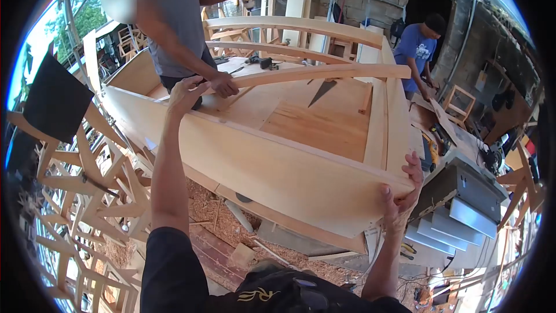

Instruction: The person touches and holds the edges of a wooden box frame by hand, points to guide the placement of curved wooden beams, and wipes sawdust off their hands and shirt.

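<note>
My left hand is raised at the panel's top edge, its fingers closed round the near end of a curved wooden slat. A co-worker's hand grips the same slat just beside mine. The slat arches over the frame, and its far end lies over the right side rail. My right hand grips the near right corner of the large curved plywood panel, thumb on the outer face and fingers round the end. The panel forms the near side of a big wooden frame.
Inside the frame lie a handsaw and a power drill. Another co-worker stands at a bench on the right. Grey metal boxes sit beside my right hand. Wooden chair frames crowd the left; shavings cover the floor.
</note>
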Action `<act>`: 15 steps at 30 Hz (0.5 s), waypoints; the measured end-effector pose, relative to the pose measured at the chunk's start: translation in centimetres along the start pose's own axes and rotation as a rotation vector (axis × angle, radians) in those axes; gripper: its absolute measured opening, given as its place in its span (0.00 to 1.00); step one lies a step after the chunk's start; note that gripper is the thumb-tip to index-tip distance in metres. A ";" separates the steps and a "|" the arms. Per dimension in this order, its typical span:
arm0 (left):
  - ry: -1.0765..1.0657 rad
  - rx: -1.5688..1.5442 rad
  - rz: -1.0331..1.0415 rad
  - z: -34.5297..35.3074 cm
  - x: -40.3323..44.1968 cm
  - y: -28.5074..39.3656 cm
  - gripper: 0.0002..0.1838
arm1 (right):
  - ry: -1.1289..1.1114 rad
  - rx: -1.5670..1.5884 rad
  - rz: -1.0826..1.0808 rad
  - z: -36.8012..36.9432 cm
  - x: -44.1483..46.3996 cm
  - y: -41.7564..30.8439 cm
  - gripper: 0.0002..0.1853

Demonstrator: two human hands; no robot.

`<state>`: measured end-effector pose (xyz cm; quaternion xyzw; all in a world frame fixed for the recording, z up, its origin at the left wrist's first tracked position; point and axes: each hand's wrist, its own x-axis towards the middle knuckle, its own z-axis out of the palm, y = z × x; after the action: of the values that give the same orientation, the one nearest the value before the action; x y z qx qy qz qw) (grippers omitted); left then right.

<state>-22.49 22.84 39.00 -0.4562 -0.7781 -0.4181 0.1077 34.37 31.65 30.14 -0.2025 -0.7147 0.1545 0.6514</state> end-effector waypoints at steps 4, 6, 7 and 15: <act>-0.049 -0.067 -0.020 0.4 0.3 -0.1 0.38 | 0.027 0.021 0.001 0.0 -0.4 0.5 0.33; -0.072 -0.031 -0.026 0.1 0.2 -0.4 0.37 | 0.023 0.014 0.001 0.0 -0.4 0.6 0.34; -0.069 -0.049 -0.031 0.2 0.2 -0.4 0.36 | 0.025 0.018 -0.003 0.1 -0.6 0.7 0.35; 0.075 -0.094 0.108 0.3 -0.3 1.1 0.27 | 0.044 0.097 0.036 0.3 -0.6 0.2 0.39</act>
<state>-21.43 23.12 39.28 -0.4859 -0.7274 -0.4646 0.1377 34.10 31.57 29.44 -0.1869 -0.6881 0.1962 0.6732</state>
